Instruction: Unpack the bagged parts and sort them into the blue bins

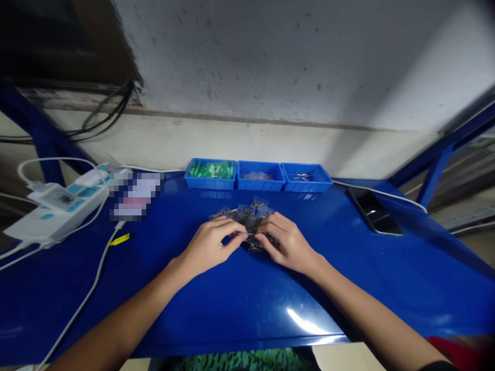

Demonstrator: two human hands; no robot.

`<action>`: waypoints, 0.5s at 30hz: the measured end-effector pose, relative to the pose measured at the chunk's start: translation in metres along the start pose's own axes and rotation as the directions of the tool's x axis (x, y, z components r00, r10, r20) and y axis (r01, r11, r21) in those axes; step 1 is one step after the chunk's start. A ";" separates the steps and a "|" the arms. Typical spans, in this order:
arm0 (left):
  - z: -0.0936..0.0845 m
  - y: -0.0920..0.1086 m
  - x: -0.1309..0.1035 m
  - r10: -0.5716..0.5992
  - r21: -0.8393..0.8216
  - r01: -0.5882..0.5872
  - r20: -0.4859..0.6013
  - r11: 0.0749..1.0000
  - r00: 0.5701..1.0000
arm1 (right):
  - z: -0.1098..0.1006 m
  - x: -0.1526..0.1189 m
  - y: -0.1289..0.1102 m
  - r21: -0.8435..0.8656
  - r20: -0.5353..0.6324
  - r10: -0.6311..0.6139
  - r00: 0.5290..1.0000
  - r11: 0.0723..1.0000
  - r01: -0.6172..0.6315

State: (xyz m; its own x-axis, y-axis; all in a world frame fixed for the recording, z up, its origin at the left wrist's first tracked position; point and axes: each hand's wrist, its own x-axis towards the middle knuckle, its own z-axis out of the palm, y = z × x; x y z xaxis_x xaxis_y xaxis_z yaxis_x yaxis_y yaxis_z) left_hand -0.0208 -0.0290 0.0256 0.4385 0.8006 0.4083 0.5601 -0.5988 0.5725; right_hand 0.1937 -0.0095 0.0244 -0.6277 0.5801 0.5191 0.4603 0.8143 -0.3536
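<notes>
At the middle of the blue table lies a pile of small clear plastic bags [252,212], with thin metal pieces showing inside some of them. My left hand [216,241] is closed in a pinch at the near side of the pile. Facing it, my right hand [284,241] also pinches with thumb and forefinger. A shiny strip, apparently the edge of one clear plastic bag [250,235], spans the short gap between the fingertips. My fingers and the pile behind hide most of that bag.
Three blue bins stand along the wall: one with green packets [212,169], one with clear bags [255,175], one with thin metal pieces [303,177]. A black phone [375,211] lies right. A power strip [58,208], white cable [96,275] and blurred-out device [137,196] occupy the left.
</notes>
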 end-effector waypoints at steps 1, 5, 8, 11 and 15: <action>0.001 0.000 0.000 0.007 0.004 -0.007 -0.007 1.000 1.000 | 0.000 0.000 0.000 0.004 0.001 0.000 1.000 1.000 0.000; -0.002 0.001 0.001 0.015 0.022 -0.015 0.029 1.000 0.999 | 0.001 -0.002 -0.003 0.019 0.018 -0.014 1.000 1.000 0.014; -0.013 -0.001 0.002 0.020 0.066 -0.029 0.138 0.997 0.990 | -0.006 -0.001 -0.002 0.005 -0.067 -0.032 0.997 0.999 0.033; -0.029 -0.009 -0.001 -0.003 0.149 -0.036 0.259 0.988 0.966 | -0.026 0.001 0.013 -0.136 -0.390 -0.021 0.921 0.990 -0.035; -0.039 -0.022 -0.008 -0.068 0.248 -0.036 0.399 0.968 0.914 | -0.054 -0.001 0.052 -0.288 -0.709 0.215 0.671 0.781 -0.555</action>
State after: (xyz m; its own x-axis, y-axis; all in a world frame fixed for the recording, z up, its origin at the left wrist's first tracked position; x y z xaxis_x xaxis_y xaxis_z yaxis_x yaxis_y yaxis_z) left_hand -0.0637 -0.0212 0.0376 0.6432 0.7640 0.0507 0.7008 -0.6141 0.3630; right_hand 0.2522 0.0311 0.0472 0.1228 0.5528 0.8242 0.8884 0.3089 -0.3396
